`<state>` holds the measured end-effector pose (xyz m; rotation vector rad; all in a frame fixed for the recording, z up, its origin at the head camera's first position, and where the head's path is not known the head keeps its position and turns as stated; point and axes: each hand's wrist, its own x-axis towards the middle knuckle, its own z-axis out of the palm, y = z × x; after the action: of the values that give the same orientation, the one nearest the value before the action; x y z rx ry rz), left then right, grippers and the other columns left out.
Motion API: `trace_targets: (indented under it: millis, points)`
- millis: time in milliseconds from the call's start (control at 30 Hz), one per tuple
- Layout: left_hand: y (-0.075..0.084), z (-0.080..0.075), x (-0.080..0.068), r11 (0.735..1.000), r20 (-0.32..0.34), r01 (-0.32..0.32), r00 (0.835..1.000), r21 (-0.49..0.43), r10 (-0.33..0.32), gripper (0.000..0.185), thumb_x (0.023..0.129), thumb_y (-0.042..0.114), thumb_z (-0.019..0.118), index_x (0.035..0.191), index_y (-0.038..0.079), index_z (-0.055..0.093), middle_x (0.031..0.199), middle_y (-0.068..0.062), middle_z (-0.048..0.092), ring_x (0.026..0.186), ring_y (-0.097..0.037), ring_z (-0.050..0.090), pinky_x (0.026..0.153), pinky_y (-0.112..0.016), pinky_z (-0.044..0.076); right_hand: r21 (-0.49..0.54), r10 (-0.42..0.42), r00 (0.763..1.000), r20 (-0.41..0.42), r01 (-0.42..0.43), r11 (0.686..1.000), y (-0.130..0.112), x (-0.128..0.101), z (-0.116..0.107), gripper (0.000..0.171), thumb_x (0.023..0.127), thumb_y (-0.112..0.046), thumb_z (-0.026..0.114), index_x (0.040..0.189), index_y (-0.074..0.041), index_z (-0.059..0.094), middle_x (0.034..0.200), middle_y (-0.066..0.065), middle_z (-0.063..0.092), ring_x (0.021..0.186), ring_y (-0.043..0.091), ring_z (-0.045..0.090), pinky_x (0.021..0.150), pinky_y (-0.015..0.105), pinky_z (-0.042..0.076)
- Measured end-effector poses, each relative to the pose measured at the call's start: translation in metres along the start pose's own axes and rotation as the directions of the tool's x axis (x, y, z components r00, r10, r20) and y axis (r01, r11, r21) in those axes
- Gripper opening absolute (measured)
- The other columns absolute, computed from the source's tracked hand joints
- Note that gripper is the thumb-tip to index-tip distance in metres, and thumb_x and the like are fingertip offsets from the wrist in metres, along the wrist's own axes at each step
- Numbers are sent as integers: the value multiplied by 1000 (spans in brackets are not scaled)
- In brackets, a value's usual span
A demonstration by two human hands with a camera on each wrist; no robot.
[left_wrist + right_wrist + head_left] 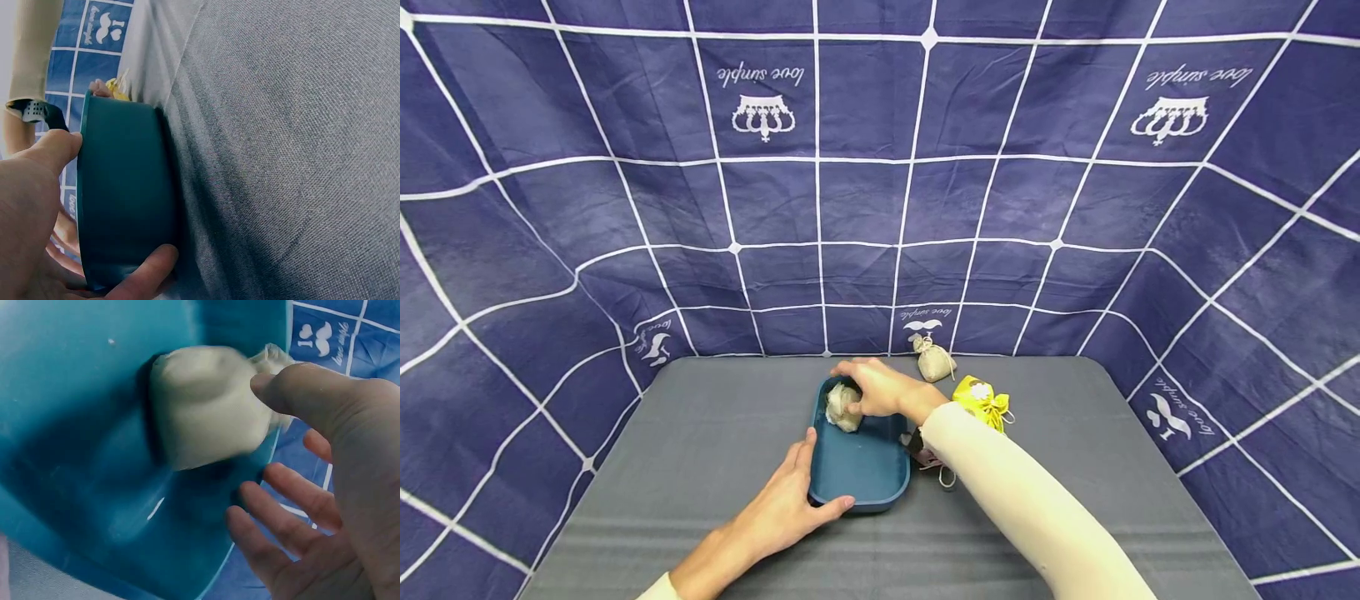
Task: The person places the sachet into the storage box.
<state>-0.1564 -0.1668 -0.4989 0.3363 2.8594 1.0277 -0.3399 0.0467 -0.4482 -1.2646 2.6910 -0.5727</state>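
Observation:
A deep blue-green plastic tray [859,467] rests on the grey tabletop. My left hand [786,500] grips its near left corner, thumb on the near rim and fingers along the left side. The tray's outer wall [125,187] fills much of the left wrist view. Inside its far end is a cream cloth pouch [209,412] with a gathered neck, slightly blurred. My right hand [880,389] is over that end. In the right wrist view, the thumb [284,387] is against the pouch's neck while the other fingers spread loosely beside the tray's wall, not wrapped round the pouch.
Right of the tray lie a yellow drawstring pouch [976,400] and a dark and pink pouch [925,454], partly hidden by my right sleeve. A beige drawstring pouch [934,362] sits near the back edge. Blue checked cloth [865,200] hangs behind the table and at its sides.

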Motion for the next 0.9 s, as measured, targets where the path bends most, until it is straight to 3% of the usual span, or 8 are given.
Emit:
trace_targets:
  millis: [100,400,900]
  points:
    - [0,2,0,1000,-3,2,1000,0,-2,133,94,62,94,180,-12,24,174,-34,48,156,-46,61,126,-62,53,-12,29,999,27,-28,1000,1,-4,4,65,104,-15,88,163,-8,63,162,17,69,152,33,68,128,48,56]
    - [-2,2,3,999,-9,-15,1000,29,15,133,93,61,95,178,-14,26,169,-35,51,150,-46,65,123,-61,56,16,31,999,-31,-31,999,8,-25,-7,66,102,-12,88,162,-6,63,157,23,70,146,38,71,123,52,60]
    - [-6,2,3,999,-10,-18,1000,46,18,134,95,65,92,179,-13,25,170,-33,51,152,-45,64,124,-60,55,1,86,989,-122,-87,996,25,-95,-12,62,104,-17,87,163,-11,65,157,17,71,138,36,75,115,54,63]
